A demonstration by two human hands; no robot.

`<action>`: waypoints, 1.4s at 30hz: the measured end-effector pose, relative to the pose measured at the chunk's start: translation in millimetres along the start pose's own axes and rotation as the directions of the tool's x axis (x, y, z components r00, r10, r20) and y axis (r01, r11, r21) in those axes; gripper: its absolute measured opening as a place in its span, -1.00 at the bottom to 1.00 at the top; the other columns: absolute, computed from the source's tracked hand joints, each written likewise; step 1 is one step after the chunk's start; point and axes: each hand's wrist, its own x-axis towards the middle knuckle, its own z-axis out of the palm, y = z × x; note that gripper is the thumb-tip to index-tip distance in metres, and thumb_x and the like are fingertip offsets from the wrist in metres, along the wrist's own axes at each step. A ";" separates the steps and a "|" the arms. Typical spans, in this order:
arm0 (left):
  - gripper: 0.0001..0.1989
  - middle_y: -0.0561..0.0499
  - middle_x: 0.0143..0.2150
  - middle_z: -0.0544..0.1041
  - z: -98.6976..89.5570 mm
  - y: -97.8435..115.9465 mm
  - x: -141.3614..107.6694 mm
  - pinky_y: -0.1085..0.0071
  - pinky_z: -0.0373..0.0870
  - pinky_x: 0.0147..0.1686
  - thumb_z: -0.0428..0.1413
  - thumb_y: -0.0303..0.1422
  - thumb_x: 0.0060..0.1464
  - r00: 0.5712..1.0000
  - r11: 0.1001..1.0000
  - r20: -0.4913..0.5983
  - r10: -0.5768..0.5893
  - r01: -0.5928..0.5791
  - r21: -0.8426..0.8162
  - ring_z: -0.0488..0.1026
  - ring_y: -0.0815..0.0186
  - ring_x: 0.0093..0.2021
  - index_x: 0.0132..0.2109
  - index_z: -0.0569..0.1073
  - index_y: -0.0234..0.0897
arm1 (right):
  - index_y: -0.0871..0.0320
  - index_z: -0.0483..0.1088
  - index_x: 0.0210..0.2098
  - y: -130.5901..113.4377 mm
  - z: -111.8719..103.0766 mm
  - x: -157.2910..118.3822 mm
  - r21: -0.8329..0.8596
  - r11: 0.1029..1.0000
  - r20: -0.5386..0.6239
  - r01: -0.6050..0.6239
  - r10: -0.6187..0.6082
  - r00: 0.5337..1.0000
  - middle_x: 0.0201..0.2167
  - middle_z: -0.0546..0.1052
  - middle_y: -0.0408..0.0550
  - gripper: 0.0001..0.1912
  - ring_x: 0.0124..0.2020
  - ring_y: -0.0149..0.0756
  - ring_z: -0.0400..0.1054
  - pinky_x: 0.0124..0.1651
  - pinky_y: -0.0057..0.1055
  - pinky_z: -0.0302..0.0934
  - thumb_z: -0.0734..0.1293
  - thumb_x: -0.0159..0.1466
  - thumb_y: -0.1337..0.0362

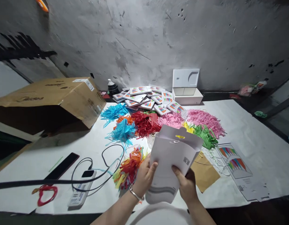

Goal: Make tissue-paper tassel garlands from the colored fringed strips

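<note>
A white cardboard box (169,156) with a hang-hole flap and an open top is held upright between both hands near the table's front. My left hand (144,175), with a silver bangle at the wrist, grips its left side, thumb on the front face. On the right side my right hand (186,184) is wrapped round the edge, thumb also on the front. Behind the box lie piles of coloured strips: red (144,123), pink (205,120), green (206,136) and blue (123,129). A mixed-colour bundle (132,165) lies just left of my left hand.
Packaged sets (139,97) are heaped by the wall beside an open white box (187,98). A large carton (52,97) stands left. Phone (62,168), power strip (81,190) and cables lie front left; brown paper (204,172) and a flat printed sheet (242,170) lie right.
</note>
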 end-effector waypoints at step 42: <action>-0.72 0.01 -0.28 0.52 2.5 -19.5 -6.8 0.42 0.38 -0.22 0.13 -0.16 0.06 0.896 0.980 -0.441 -0.055 -0.036 -0.196 0.46 0.27 -0.25 -0.16 0.46 -0.25 | 0.12 0.35 -0.26 28.0 -2.9 1.9 0.096 0.961 -0.375 0.259 -0.206 0.904 -0.37 0.44 -0.15 -0.75 -0.35 -0.40 0.34 -0.26 -0.43 0.27 0.41 0.12 0.17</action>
